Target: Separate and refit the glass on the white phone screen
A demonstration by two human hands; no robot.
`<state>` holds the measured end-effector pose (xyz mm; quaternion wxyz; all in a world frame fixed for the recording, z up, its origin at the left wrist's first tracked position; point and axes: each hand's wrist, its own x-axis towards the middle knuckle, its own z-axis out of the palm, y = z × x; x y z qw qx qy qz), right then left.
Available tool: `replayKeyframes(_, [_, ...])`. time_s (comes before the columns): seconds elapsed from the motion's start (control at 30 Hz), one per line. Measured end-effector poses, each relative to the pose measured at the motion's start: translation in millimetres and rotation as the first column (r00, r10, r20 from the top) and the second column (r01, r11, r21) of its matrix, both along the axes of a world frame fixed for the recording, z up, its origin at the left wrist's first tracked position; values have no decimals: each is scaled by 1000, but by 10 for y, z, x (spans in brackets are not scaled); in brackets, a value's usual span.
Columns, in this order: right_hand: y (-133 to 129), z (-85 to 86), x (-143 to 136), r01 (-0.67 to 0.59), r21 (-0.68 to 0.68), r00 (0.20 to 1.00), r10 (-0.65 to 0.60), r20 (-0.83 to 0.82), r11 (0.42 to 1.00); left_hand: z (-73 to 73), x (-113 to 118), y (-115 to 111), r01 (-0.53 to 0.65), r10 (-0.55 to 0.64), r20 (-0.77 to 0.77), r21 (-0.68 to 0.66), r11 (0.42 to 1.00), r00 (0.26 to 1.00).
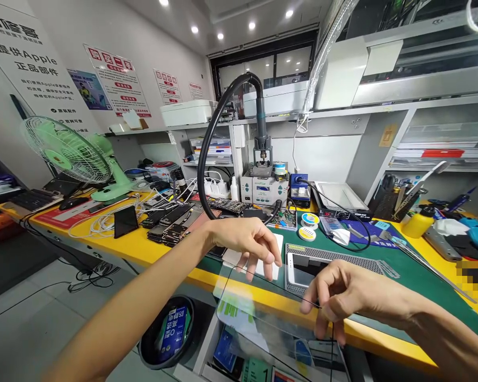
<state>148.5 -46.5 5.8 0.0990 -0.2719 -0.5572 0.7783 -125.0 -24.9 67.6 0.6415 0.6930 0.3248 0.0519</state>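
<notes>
A clear sheet with a thin dark edge (pixel 258 318) lies tilted between my hands, over an open drawer. My left hand (pixel 249 244) is at its far left edge, with bent fingers around that edge. My right hand (pixel 338 297) has curled fingers at the sheet's right edge, thumb close to the fingers. Behind the hands, a white phone (pixel 306 269) rests on a grey perforated tray (pixel 334 252) on the green mat (pixel 239 256). A white sheet (pixel 278 257) lies just behind my left hand.
The open drawer (pixel 211 345) holds boxes. A black bin (pixel 145 345) stands left of it. Phones and boards (pixel 175 225) cover the left bench. Solder spools (pixel 307 233), metal tweezers (pixel 430 262) and a yellow bottle (pixel 419 223) are farther right.
</notes>
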Motion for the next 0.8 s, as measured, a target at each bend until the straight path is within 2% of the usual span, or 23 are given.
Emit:
replayKeyframes(0.17, [31, -61, 0, 29, 3, 999, -29, -19, 1000, -35, -32, 52, 5, -4, 15, -24, 1000, 1000])
replayKeyframes(0.33, [62, -80, -19, 74, 16, 997, -73, -34, 997, -62, -89, 44, -65, 66, 61, -8, 998, 996])
replayKeyframes(0.5, [48, -57, -68, 113, -31, 992, -115, -49, 993, -92, -123, 15, -125, 129, 111, -38, 991, 985])
replayKeyframes(0.63, [43, -58, -57, 137, -64, 987, -142, -79, 989, -119, -160, -14, -207, 224, 204, -100, 973, 953])
replayKeyframes(0.8, [62, -58, 12, 180, -66, 979, -185, -89, 982, -207, -308, -87, -333, 388, 312, -215, 918, 868])
